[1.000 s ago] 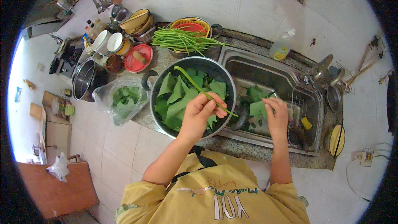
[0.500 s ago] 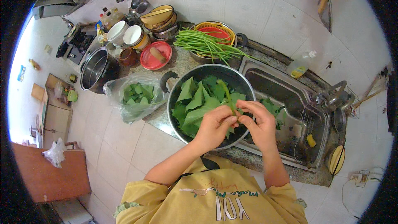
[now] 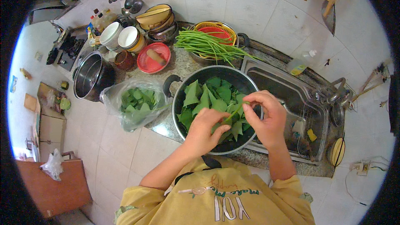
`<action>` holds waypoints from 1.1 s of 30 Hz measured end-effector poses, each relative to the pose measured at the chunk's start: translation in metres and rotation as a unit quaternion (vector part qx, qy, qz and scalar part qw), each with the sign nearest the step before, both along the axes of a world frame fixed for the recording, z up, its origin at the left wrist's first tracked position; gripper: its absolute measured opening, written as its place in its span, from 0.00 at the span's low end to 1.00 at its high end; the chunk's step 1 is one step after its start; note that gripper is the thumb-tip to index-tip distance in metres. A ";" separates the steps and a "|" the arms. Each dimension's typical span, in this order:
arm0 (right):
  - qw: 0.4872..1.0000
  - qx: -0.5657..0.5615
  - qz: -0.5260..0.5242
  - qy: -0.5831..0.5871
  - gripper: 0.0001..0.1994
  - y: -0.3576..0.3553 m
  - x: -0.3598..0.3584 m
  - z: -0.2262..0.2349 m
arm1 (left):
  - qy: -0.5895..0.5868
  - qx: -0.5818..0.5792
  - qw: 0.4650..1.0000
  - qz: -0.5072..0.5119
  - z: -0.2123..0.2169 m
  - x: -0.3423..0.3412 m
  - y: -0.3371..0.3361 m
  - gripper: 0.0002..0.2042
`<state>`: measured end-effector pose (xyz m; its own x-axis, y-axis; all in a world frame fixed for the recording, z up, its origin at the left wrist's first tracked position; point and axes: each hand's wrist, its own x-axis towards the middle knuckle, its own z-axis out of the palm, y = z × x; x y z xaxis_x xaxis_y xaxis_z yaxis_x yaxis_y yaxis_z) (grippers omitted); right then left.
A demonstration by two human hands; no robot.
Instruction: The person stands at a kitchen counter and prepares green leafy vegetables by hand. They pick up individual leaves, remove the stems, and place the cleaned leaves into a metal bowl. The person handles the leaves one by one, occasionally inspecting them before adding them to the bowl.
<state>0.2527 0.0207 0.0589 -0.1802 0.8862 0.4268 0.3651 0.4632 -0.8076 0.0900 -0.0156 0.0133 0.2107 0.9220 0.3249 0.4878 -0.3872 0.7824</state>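
Note:
A large dark pot (image 3: 177, 114) with a pale rim holds broad green leaves (image 3: 204, 98). Over its right half, a short green stem (image 3: 234, 113) stretches between my two hands. My left hand (image 3: 205, 130) grips the stem's lower left end, its fingertips bent around it above the leaves. Thumb and forefinger of my right hand (image 3: 267, 118) pinch the upper right end, near the pot's right rim. Left of the pot, a clear plastic bag (image 3: 111, 100) lies open with more green leaves (image 3: 137, 102) inside.
Long green stems (image 3: 208, 45) lie across a colander behind the pot. To the right is a steel sink (image 3: 287, 96) with a yellow sponge (image 3: 311, 135). An empty dark pot (image 3: 93, 75), a red plate (image 3: 153, 58) and stacked bowls (image 3: 129, 37) stand at left.
My hands have moved apart, the right one going up and right. The green stem, upright above my fingers before, now slants between both hands. The view has shifted slightly.

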 end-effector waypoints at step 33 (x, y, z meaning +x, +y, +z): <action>0.884 -0.365 0.214 0.202 0.07 -0.012 0.000 -0.014 | -0.246 -0.168 0.940 -0.165 0.024 -0.028 0.005 0.04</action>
<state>0.2522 0.0088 0.0445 -0.5282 0.8400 -0.1240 -0.1031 -0.2084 -0.9726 0.0620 -0.0107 0.0372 0.4046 0.9004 0.1597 -0.0682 -0.1445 0.9872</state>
